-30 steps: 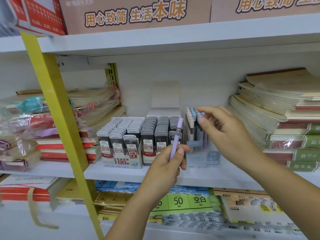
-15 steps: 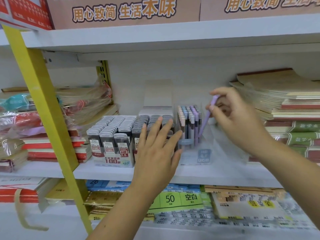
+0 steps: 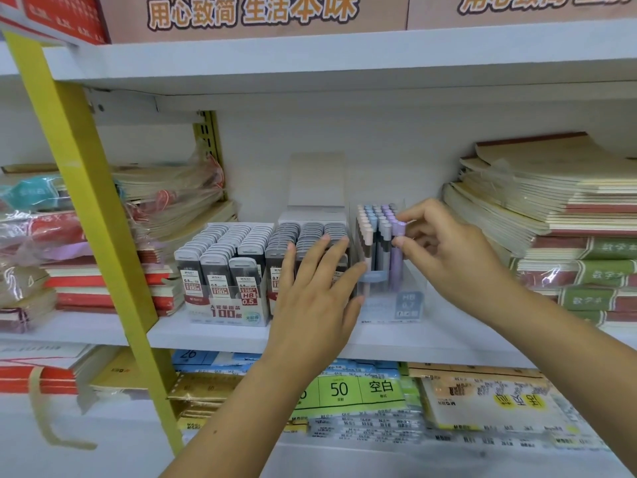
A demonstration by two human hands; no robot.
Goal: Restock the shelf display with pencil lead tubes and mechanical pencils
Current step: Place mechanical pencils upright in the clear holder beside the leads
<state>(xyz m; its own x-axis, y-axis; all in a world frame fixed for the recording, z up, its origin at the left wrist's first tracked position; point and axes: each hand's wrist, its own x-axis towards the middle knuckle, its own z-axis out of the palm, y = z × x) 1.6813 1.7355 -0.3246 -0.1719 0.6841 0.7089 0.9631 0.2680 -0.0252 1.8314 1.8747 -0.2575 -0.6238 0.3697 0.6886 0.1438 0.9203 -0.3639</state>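
Right hand (image 3: 448, 260): thumb and forefinger pinch the cap end of a purple mechanical pencil (image 3: 396, 267). The other fingers are loosely curled behind. The pencil stands upright at the front right of a clear display box (image 3: 408, 307), with its lower part inside the box. Behind and to the left of it, rows of mechanical pencils (image 3: 374, 219) stand upright in the same box, with pink, blue and purple caps.

Left hand (image 3: 313, 305): flat, fingers straight and spread, holding nothing. The palm faces the goods. The fingertips lie over the front of the right carton (image 3: 310, 232) and reach the left wall of the clear box. Cannot tell whether they press on it or only hover.

Lead tubes (image 3: 220, 267): grey-capped, packed upright in rows in two open cartons side by side, just left of the clear box. The left carton (image 3: 227, 310) is marked 0.5 and 100. The right one is partly hidden by the left hand.

All of this sits on a white shelf (image 3: 213, 334), the middle level. On the right is a tall stack of notebooks (image 3: 551, 215) with red and green spines. On the left are plastic-wrapped notebooks (image 3: 165, 191). A yellow upright (image 3: 79, 188) slants across the left side, in front of the shelf. The level below holds flat paper packs (image 3: 344, 388), one with a green label reading 50. The level above holds brown cartons (image 3: 251, 12) with orange characters.
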